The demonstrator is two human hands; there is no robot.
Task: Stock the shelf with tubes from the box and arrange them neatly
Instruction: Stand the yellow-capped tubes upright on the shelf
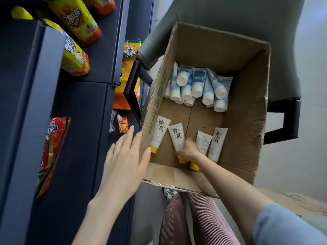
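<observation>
Cardboard box (247, 106) sits on a grey chair (265, 32), just beside the dark shelf (85, 121). Far end of the box: a pile of blue-and-white tubes (196, 82), white caps toward the camera. Near end: four cream tubes (160, 133) with black calligraphy and yellow caps; one shows its small-print back. Right hand (188, 150) is in the box, fingers curled round the second cream tube (176, 136) near its cap, slightly blurred. Left hand (123, 160) is flat, fingers straight, at the box's left wall. Snack bags (74, 55) lie on the shelf.

Cardboard box (244, 112), blue-white tubes (198, 84) piled far end, cream tubes (160, 131) near end
</observation>
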